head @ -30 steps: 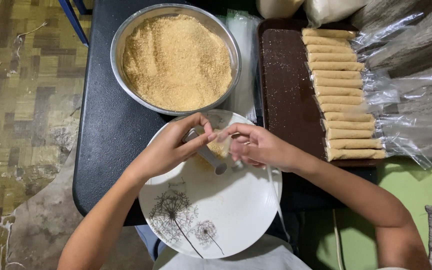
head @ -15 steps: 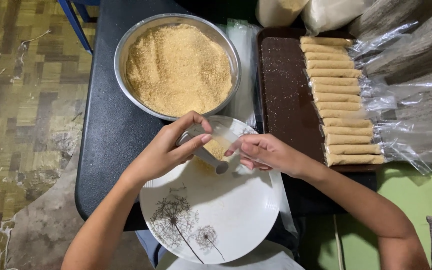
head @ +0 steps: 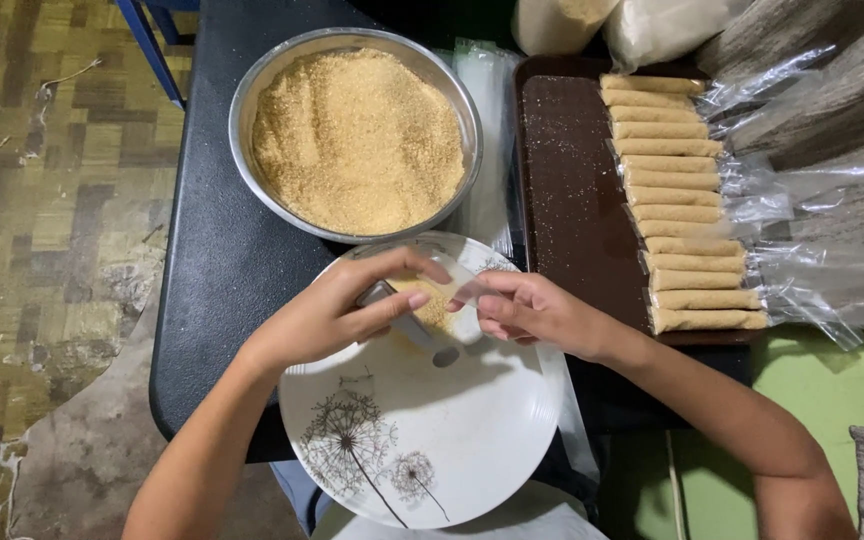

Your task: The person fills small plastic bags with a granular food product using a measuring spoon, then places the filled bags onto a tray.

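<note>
1. Over the far rim of the white plate (head: 452, 440), near the front edge of the black table (head: 202, 270): left hand (head: 337, 315) and right hand (head: 522, 310) now drawn a little apart, where a second ago both sat pinched together on the same spot.
2. Between them, now uncovered: a small heap of golden crumb mixture (head: 430, 305) lying on the plate, with a metal spoon (head: 412, 325) slanting under it, bowl end toward the plate's middle.
3. Judging from that: shaping or filling of the portion under way, not finished; no clear wrapper visible around it yet.
4. Left hand fingers (head: 407, 272) curled together, thumb and forefinger clamped on the spoon handle, fingertips touching the heap.
5. Right hand fingers (head: 477, 298) loosely bent and close together, tips just beside the heap; whether anything thin is pinched there, cannot tell.
6. Beyond the plate, toward the table's far edge: steel bowl (head: 252, 110) full of the same crumbs.
7. Along the right side: brown tray (head: 572, 180) carrying a row of wrapped rolls (head: 687, 215), clear wrapper tails trailing off its right edge.
</note>
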